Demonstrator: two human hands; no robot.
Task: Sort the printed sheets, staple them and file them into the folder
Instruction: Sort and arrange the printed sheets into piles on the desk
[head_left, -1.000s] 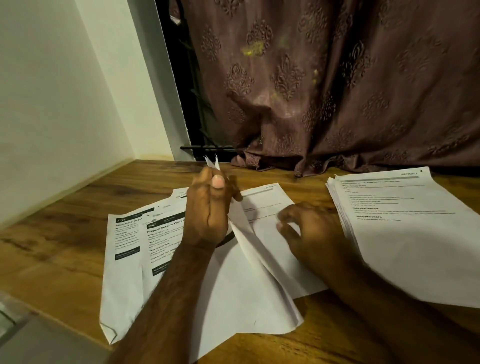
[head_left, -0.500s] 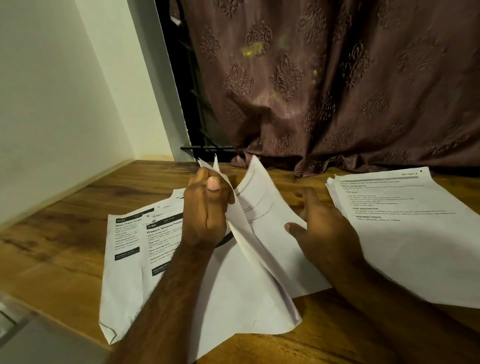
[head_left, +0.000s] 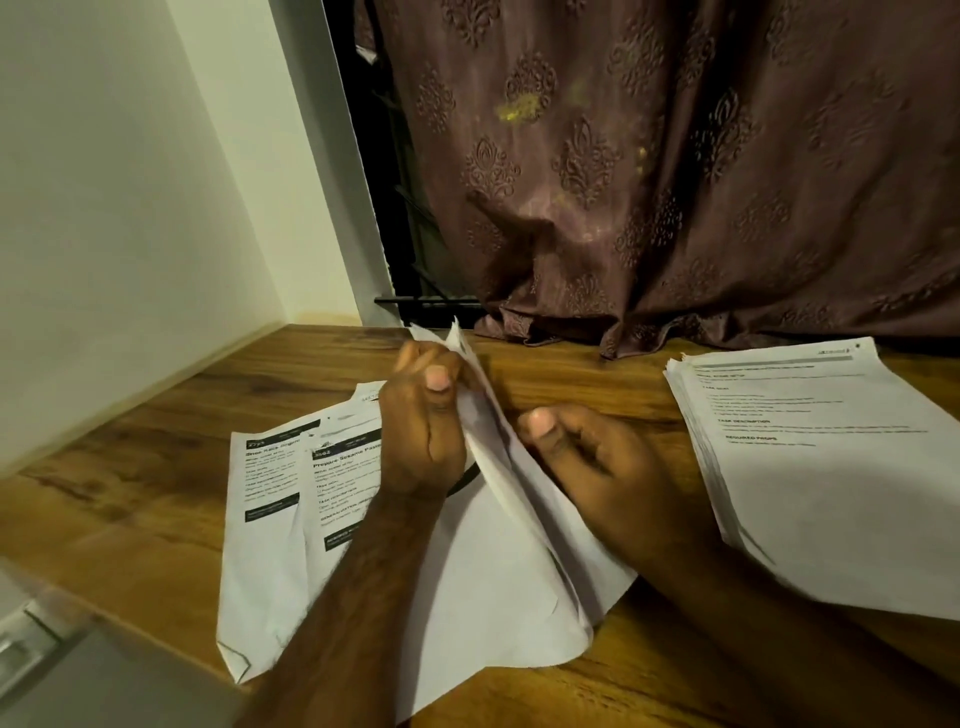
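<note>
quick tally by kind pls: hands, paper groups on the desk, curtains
Hands: 2, left hand, right hand
Paper groups: 2, loose sheets, stack
Curtains: 1, curtain
Total: 5

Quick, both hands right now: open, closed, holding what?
Left hand: grip closed on the lifted white printed sheets.
Right hand: fingers curled at those sheets; grip cannot be told.

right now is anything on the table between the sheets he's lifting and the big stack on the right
Nothing visible. The left hand pinches the raised corner of the white printed sheets, with the right hand against them. Only a strip of bare wooden table lies between them and the thick stack of printed pages. No stapler or folder shows.
</note>
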